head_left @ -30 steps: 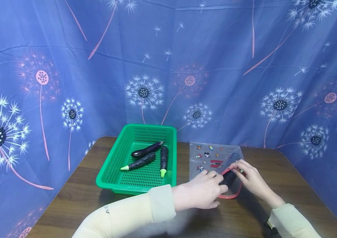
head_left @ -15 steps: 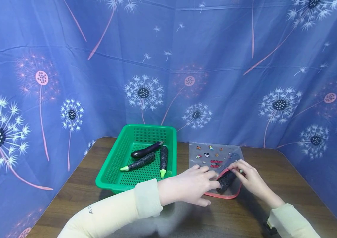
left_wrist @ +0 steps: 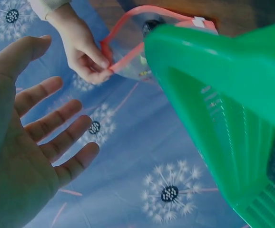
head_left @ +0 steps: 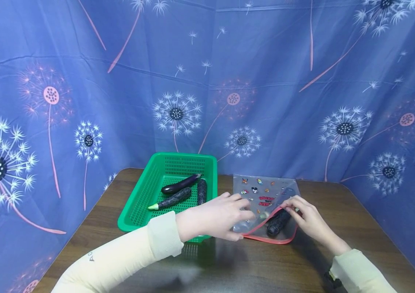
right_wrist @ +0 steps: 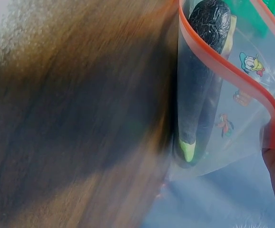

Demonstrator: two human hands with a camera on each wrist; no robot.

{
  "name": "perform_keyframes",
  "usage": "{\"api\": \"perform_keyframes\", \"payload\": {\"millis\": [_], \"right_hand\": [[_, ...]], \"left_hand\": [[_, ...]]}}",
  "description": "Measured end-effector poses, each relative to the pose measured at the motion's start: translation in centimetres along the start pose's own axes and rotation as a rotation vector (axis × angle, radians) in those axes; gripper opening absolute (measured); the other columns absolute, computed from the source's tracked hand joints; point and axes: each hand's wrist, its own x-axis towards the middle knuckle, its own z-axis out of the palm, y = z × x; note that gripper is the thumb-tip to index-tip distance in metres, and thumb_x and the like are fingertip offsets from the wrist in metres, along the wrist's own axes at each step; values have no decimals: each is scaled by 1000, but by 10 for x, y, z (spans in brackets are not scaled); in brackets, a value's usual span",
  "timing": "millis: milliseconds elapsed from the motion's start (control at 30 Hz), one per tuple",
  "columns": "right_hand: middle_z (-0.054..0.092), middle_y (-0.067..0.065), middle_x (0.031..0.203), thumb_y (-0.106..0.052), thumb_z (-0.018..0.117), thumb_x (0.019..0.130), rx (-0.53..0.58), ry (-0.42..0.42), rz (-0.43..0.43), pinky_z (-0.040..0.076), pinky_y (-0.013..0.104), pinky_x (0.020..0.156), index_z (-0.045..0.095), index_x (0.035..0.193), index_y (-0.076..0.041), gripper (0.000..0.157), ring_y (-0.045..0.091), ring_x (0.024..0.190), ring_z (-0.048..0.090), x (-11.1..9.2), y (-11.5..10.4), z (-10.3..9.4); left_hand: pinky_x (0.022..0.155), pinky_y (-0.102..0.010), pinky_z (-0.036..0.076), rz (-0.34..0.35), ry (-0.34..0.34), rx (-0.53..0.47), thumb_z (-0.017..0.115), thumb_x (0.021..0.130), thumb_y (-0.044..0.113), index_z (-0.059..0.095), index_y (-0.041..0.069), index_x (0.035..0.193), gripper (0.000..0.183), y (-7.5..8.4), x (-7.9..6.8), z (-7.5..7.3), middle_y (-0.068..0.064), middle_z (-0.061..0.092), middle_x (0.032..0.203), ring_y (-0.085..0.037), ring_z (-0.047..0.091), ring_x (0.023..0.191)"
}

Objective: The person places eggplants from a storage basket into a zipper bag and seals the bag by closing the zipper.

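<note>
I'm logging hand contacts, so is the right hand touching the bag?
Touching. The left wrist view shows it: the right hand pinches the bag by its red rim, no gap between them.

- A small indoor table corner, screened with cloth; whether the room beyond is a home or a studio cannot be told.
- Blue fabric (head_left: 284,61) with a dandelion print (creased as if from folding) hangs behind the table and along both sides.
- The table (head_left: 258,264) has a brown wood-grain top with rounded far corners.
- Household-type goods lie on it: a green plastic basket (head_left: 137,205), aubergines (head_left: 175,199) and a cartoon-printed bag (head_left: 239,193).
</note>
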Motion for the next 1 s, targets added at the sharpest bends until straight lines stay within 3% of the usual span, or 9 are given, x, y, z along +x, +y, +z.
{"api": "perform_keyframes", "payload": {"millis": [533, 800, 1000], "right_hand": [[61, -10, 94, 9, 67, 78, -26, -30, 14, 40, 13, 72, 66, 97, -16, 32, -1, 85, 54, -1, 3, -2], [61, -9, 93, 12, 67, 78, -8, -9, 24, 42, 20, 66, 66, 96, -17, 34, 0, 80, 52, -2, 0, -2], [61, -8, 92, 12, 67, 77, -3, 4, 24, 40, 16, 67, 67, 96, -17, 34, 2, 79, 52, -2, -2, -2]], "left_hand": [[91, -41, 43, -151, -16, -103, 66, 82, 49, 51, 26, 130, 56, -45, -34, -10, 4, 50, 127, -16, 46, 114], [92, -40, 42, -239, -37, -147, 68, 81, 46, 51, 23, 132, 59, -73, -52, -3, 2, 49, 131, -19, 45, 119], [95, -42, 41, -330, -54, -182, 70, 79, 45, 49, 24, 133, 61, -96, -64, 3, 0, 47, 134, -20, 44, 121]]}}
